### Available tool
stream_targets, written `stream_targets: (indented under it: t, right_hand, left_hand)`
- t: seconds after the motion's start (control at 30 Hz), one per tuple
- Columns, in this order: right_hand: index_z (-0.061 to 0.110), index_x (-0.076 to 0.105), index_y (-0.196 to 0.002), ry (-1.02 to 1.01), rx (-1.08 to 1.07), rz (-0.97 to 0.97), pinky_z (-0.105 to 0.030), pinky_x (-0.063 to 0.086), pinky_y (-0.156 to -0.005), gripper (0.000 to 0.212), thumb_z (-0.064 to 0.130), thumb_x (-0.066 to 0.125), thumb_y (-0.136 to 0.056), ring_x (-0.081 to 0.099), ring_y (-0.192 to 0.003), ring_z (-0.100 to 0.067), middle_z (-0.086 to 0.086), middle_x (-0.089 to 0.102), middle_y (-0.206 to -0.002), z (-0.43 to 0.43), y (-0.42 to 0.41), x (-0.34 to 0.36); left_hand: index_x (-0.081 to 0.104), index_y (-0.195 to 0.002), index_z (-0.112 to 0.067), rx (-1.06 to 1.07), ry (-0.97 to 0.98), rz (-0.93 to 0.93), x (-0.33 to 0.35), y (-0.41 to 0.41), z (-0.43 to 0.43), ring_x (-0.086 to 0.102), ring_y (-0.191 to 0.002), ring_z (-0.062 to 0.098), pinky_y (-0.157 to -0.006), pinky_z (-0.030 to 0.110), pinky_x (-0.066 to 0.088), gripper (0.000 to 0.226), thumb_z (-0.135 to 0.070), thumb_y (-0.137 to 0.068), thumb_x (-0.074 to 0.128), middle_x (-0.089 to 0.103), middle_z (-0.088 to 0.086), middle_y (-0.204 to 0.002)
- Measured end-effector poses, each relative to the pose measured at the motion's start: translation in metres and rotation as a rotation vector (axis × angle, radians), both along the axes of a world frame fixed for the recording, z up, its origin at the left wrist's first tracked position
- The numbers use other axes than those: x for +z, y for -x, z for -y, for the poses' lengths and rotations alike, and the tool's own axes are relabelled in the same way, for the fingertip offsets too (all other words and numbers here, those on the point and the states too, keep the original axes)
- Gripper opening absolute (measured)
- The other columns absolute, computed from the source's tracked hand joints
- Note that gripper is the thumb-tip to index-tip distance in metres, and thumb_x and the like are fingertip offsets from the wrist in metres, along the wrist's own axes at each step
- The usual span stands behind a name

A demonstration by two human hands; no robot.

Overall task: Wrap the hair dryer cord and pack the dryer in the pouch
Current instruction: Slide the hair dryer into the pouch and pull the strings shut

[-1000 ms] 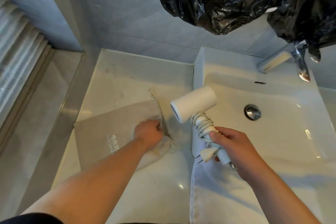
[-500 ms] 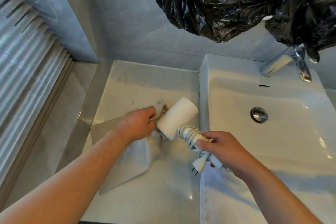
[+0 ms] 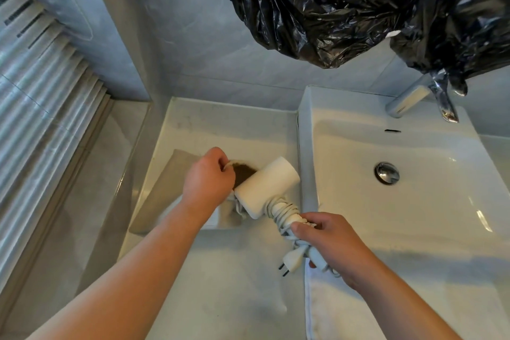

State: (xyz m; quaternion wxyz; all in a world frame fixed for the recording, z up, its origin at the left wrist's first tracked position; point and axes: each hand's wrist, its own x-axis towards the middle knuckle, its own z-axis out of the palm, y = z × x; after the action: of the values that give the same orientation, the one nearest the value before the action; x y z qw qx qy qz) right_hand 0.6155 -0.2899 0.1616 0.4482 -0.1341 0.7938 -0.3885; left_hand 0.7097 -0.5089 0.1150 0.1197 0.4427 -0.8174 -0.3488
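White stone counter (image 3: 193, 124) fills the middle of the head view, with a grey tiled wall at its far edge. On the left the counter ends at a straight edge, and beyond it a ribbed panel (image 3: 41, 91) stands. On the right the counter meets the raised left wall of a square sink (image 3: 306, 146). Counter surface shows between the pouch and the far wall, and also on the near side under the forearms.

A beige pouch (image 3: 165, 193) lies flat on the counter with its mouth turned to the right. The left hand (image 3: 205, 179) pinches the far edge of the mouth and lifts it, so the dark inside is visible. The white hair dryer (image 3: 266, 185) is just beside this hand, tilted, one end of its barrel at the mouth. I cannot tell how far this end is inside. The sink wall is near the other end of the barrel.

The cord (image 3: 281, 211) is wound around the dryer handle. The right hand (image 3: 328, 240) grips the handle end over the cord, and the plug (image 3: 294, 258) sticks out below the fingers.

Inside the sink a metal drain (image 3: 387, 172) is seen. A white towel (image 3: 345, 312) hangs over its near rim. A crumpled black plastic bag (image 3: 331, 8) hangs above and covers the top of the faucet (image 3: 408, 99).
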Motion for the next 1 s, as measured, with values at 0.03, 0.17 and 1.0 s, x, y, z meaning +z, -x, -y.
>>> stream_targets:
  t: [0.03,0.17,1.0]
  right_hand:
    - [0.023,0.077,-0.082,0.004,0.004,0.018,-0.035,0.052,-0.058,0.012,0.031,0.068,-0.080,0.064,-0.063,-0.021,-0.016,0.073,-0.082,0.000,-0.001,0.000]
    - [0.021,0.077,-0.083,-0.006,0.033,0.033,-0.032,0.052,-0.053,0.010,0.027,0.069,-0.081,0.062,-0.059,-0.019,-0.017,0.073,-0.081,0.002,-0.008,-0.002]
    - [0.029,0.074,-0.084,-0.095,0.241,-0.117,-0.034,0.052,-0.060,0.025,0.046,0.068,-0.067,0.065,-0.066,-0.016,-0.001,0.072,-0.073,-0.001,-0.025,-0.036]
  left_hand:
    - [0.054,-0.087,-0.018,-0.017,-0.040,-0.004,0.001,0.002,0.002,0.058,-0.067,0.019,-0.056,0.032,0.048,0.005,-0.013,-0.087,0.054,0.060,-0.001,-0.073]
    - [0.059,-0.087,-0.025,-0.094,-0.147,0.097,-0.004,0.008,0.002,0.057,-0.067,0.009,-0.056,0.025,0.045,0.008,-0.017,-0.085,0.057,0.060,-0.007,-0.074]
    - [0.069,-0.090,-0.027,-0.504,-0.240,0.061,-0.005,-0.003,-0.012,0.054,-0.077,-0.001,-0.068,0.011,0.039,0.016,-0.013,-0.087,0.062,0.058,-0.017,-0.083]
